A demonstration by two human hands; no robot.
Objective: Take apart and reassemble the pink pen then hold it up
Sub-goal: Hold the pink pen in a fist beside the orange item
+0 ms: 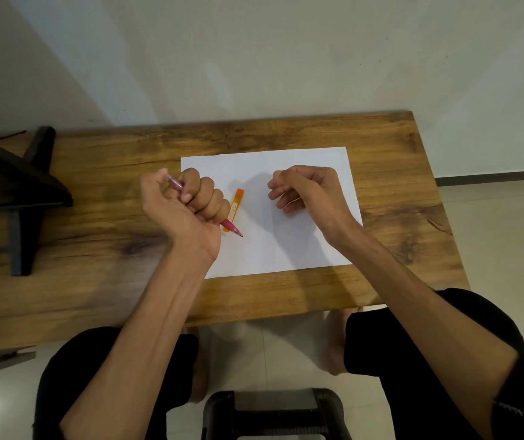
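My left hand point(187, 203) is closed in a fist around the pink pen point(230, 228). The pen's tip pokes out below the fist toward the right, and its clear pink rear end point(175, 183) shows above my thumb. The fist hovers over the left edge of a white sheet of paper point(286, 246). My right hand point(305, 188) hangs over the sheet's upper right part with fingers loosely curled and nothing seen in it. An orange pen-like object point(236, 203) lies on the paper just right of my left fist.
The paper lies on a wooden table point(95, 236) set against a pale wall. A black shelf-like object point(16, 192) rests on the table's left side. A dark stool point(273, 414) and my legs are below the table's near edge.
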